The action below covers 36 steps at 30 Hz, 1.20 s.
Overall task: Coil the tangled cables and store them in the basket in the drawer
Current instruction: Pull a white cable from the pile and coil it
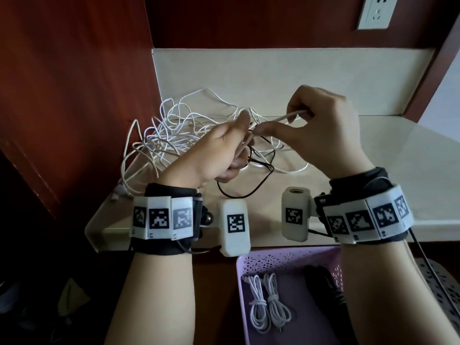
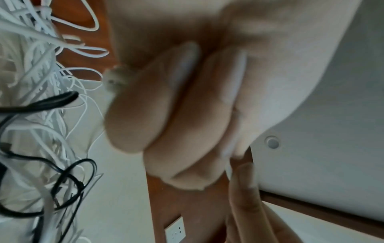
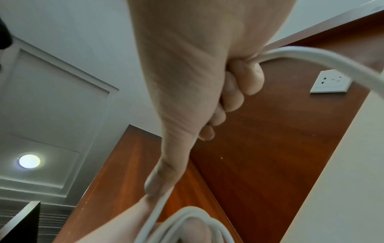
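Observation:
A tangle of white cables (image 1: pixel 179 130) lies on the cream table (image 1: pixel 373 158), with a black cable (image 1: pixel 249 180) looping out toward the front edge. My left hand (image 1: pixel 242 135) is raised over the tangle and holds a few turns of one white cable (image 1: pixel 286 117) wound around its fingers (image 2: pixel 166 115). My right hand (image 1: pixel 281 120) grips the same cable (image 3: pixel 311 57) in curled fingers, its thumb meeting the left fingertips. The wound turns (image 3: pixel 199 218) show at the bottom of the right wrist view. A purple basket (image 1: pixel 249 307) below the table edge holds two tied white coils (image 1: pixel 268 302).
A dark bundle (image 1: pixel 323 290) also lies in the purple basket. A grey perforated container (image 1: pixel 438 282) stands to its right. Red-brown wooden panels (image 1: pixel 74 83) enclose the table at left and back, and a wall socket (image 1: pixel 375 11) sits above.

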Available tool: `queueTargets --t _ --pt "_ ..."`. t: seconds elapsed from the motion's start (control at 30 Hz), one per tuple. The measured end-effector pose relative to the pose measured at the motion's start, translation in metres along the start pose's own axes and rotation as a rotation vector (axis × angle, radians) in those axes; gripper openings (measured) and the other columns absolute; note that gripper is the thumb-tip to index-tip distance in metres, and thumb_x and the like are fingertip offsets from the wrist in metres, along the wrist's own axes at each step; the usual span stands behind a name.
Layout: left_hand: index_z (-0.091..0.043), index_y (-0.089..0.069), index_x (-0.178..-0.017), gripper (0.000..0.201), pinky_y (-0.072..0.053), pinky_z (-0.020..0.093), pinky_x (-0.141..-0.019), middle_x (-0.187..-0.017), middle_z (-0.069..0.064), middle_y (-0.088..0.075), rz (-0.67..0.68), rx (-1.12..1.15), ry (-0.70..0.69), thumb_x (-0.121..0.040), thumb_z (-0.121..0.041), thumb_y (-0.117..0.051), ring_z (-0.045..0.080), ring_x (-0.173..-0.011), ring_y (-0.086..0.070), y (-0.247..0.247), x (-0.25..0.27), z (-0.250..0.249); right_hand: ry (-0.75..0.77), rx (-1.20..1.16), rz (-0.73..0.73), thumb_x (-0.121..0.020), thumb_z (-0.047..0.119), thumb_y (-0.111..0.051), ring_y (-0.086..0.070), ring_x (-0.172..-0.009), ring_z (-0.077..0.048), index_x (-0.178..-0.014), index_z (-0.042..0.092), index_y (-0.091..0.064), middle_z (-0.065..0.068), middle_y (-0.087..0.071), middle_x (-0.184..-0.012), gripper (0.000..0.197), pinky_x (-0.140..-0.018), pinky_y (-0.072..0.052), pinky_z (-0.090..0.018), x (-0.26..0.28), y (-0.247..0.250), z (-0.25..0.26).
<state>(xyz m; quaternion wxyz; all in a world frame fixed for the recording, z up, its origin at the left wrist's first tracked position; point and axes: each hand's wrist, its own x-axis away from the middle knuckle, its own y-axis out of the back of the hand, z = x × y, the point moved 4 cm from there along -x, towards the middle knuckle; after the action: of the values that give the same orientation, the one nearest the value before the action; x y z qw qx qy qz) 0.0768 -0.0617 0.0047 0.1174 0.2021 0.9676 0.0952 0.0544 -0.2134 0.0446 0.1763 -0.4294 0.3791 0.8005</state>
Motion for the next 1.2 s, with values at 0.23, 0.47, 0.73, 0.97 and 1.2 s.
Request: queueTargets --t 0.23,0.47,0.73,0.97,1.2 --pt "-0.014 -0.047 -0.072 0.037 -0.016 0.013 -0.033 -0.048 -0.002 -0.024 0.372 -0.119 0.049 -0.091 -0.045 -0.044 0.004 -0.035 -0.017 -0.003 0.018 0.003 0.023 -0.307 0.176 -0.076 0.025 -0.075 -0.045 -0.061 -0.006 -0.079 0.012 -0.066 0.005 -0.053 -0.072 0.017 -0.058 -0.034 -0.015 0.000 -0.004 -0.004" --pt "-0.012 -0.045 -0.080 0.034 -0.012 0.013 -0.033 -0.045 -0.006 -0.028 0.454 0.229 -0.006 -0.097 -0.040 -0.037 0.005 -0.031 -0.017 0.003 0.016 0.007 -0.186 -0.342 0.095 -0.088 0.023 -0.065 -0.033 -0.043 0.000 -0.074 0.008 -0.066 0.011 -0.041 -0.049 0.021 -0.046 -0.024 -0.009 0.002 -0.023 -0.016" --pt "-0.009 -0.051 -0.077 0.040 -0.024 0.020 -0.033 -0.043 -0.003 -0.035 0.295 1.190 -0.369 -0.098 -0.038 -0.034 0.007 -0.028 -0.028 0.028 0.002 -0.016 -0.251 -0.451 0.419 -0.099 0.011 -0.045 -0.032 -0.041 -0.004 -0.106 0.016 -0.058 0.002 -0.039 -0.053 0.016 -0.044 -0.029 -0.013 0.012 -0.054 -0.013" --pt "-0.030 -0.057 -0.052 0.067 -0.029 0.013 -0.061 -0.051 -0.016 -0.041 -0.393 0.858 -0.627 -0.099 -0.054 -0.016 0.000 -0.051 -0.030 0.072 0.011 -0.009 -0.278 -0.169 0.595 -0.092 0.025 -0.057 -0.048 -0.055 -0.015 -0.071 0.019 -0.048 0.001 -0.057 -0.058 0.024 -0.057 -0.038 -0.025 0.015 -0.056 -0.033" --pt "-0.027 -0.044 -0.062 0.035 -0.031 0.021 -0.064 -0.051 -0.016 -0.045 -0.765 0.668 -0.586 -0.094 -0.037 -0.038 0.001 -0.054 -0.036 0.077 0.012 -0.001 -0.242 -0.268 0.550 -0.085 0.014 -0.065 -0.045 -0.055 -0.016 -0.072 0.013 -0.057 -0.010 -0.055 -0.058 0.016 -0.054 -0.037 -0.024 0.012 -0.048 -0.020"
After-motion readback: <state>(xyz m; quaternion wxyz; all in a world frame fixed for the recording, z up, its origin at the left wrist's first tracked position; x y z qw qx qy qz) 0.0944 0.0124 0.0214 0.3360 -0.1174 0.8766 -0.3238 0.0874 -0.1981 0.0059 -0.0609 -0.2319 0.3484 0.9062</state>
